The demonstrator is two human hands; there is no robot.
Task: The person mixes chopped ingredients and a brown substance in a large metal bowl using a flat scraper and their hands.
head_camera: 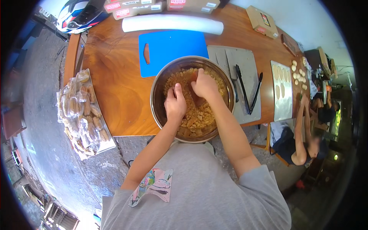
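A large round metal bowl (155, 95) stands at the near edge of the wooden table, with golden-brown crumbs and broken chunks (198, 116) inside. Both my hands are in it. My left hand (176, 100) is over the left part of the crumbs, thumb up and fingers curled; whether it holds a piece cannot be told. My right hand (204, 86) is closed on a reddish-brown piece (198, 99), flat-looking and partly hidden by the fingers, its lower end against the crumbs. Its exact kind is unclear.
Behind the bowl lie a blue cutting board (172, 46) and a white roll (172, 24). To the right, a grey board (248, 86) bears knives and black tongs (243, 92). Wrapped baked pieces (86, 112) fill a tray at left. A co-worker (299, 143) handles dough near a metal tray (283, 106).
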